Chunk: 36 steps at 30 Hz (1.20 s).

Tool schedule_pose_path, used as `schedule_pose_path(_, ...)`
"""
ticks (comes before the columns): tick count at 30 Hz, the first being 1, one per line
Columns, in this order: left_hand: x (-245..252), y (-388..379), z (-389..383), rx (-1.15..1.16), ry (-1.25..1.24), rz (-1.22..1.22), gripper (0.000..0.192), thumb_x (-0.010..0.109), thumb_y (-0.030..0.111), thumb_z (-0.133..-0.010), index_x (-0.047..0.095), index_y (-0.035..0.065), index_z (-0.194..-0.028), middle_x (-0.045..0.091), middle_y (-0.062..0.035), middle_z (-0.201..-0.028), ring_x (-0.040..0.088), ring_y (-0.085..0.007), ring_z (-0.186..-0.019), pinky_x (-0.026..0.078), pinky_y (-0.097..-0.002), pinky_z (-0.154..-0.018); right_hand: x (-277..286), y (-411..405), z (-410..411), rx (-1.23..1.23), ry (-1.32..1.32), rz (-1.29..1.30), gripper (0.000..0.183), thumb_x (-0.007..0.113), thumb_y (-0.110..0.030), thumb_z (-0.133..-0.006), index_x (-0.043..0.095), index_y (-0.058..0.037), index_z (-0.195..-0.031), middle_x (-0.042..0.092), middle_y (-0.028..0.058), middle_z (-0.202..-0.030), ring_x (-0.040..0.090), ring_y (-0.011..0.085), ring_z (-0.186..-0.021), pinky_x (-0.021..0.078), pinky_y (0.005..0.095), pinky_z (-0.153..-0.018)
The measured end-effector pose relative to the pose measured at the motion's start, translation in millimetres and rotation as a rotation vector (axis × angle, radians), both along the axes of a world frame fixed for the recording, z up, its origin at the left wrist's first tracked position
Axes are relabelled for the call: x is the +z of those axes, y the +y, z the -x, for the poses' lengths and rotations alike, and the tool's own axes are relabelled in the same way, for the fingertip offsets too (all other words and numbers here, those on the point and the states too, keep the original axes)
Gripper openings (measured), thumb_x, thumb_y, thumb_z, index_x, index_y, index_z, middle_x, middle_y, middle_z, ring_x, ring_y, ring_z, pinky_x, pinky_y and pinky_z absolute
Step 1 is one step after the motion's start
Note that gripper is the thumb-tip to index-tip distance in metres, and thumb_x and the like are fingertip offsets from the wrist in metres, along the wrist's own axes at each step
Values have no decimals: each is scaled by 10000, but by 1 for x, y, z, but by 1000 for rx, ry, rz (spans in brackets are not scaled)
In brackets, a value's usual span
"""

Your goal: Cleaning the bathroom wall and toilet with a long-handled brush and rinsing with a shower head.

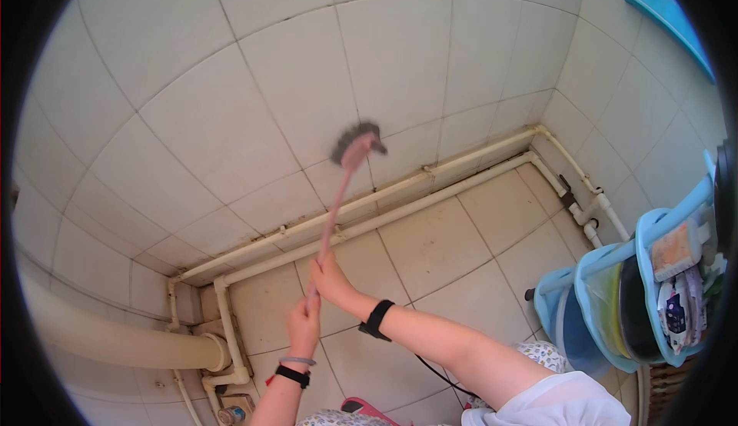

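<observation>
My left hand (304, 325) is closed around the lower part of a pink-handled scrub brush (336, 205). Just above it on the same handle, my right hand (333, 280) also grips. The brush's pink head with dark grey bristles (350, 137) lies at the white tiled wall (288, 91), a little above the pipes; it is somewhat blurred, and whether it touches the tiles is hard to tell. Both wrists wear black bands.
Two cream pipes (403, 216) run along the wall's foot. A thick pipe (132, 334) crosses at the left. At the right stands a light-blue plastic shelf rack (599, 247) with basins and packets. A pink slipper (369, 408) shows on the tiled floor (432, 253).
</observation>
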<state>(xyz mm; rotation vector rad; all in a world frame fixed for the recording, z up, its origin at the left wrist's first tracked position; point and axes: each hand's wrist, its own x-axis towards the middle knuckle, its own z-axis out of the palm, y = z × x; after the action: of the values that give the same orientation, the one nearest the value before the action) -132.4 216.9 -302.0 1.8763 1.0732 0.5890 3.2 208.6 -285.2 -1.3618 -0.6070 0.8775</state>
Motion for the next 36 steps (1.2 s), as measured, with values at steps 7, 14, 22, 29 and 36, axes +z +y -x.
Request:
schedule_pose_path(7,-16,-5,21,23,104,-102,368,523,347,-900,585,11,-764,486,-104,-558,464,-178,-512,385,-339,-502,-41,-4,14,37,-56,-67,237,428,-178,-933,312,20,-992,515,123,-718,594,223,-556,488,339,-476)
schedule_pose_path(14,-22,-8,59,214,-344,211,349,503,290,-929,555,-9,-756,461,15,-558,407,-64,-509,325,-252,-462,11,20,61,393,-305,198,286,420,-212,-937,317,34,-1041,551,167,-706,602,283,-585,475,378,-508)
schedule_pose_path(22,32,22,-21,-18,-54,-100,308,523,318,-903,612,23,-905,485,-80,-570,457,-175,-521,374,-303,-506,40,10,-13,2,62,-33,233,405,-201,-945,327,4,-1023,531,119,-677,584,228,-547,466,340,-474)
schedule_pose_path(29,16,30,6,22,-153,-22,303,520,300,-908,581,12,-838,469,-78,-566,454,-162,-526,381,-312,-511,45,31,17,-8,-164,45,254,398,-219,-948,329,13,-1024,543,145,-693,588,246,-546,475,359,-476)
schedule_pose_path(36,-11,10,51,46,-31,-1,320,505,311,-915,573,20,-801,517,-76,-571,521,-170,-537,408,-326,-521,-21,23,54,91,-159,133,273,400,-237,-943,341,18,-1020,560,175,-727,604,275,-577,487,379,-490)
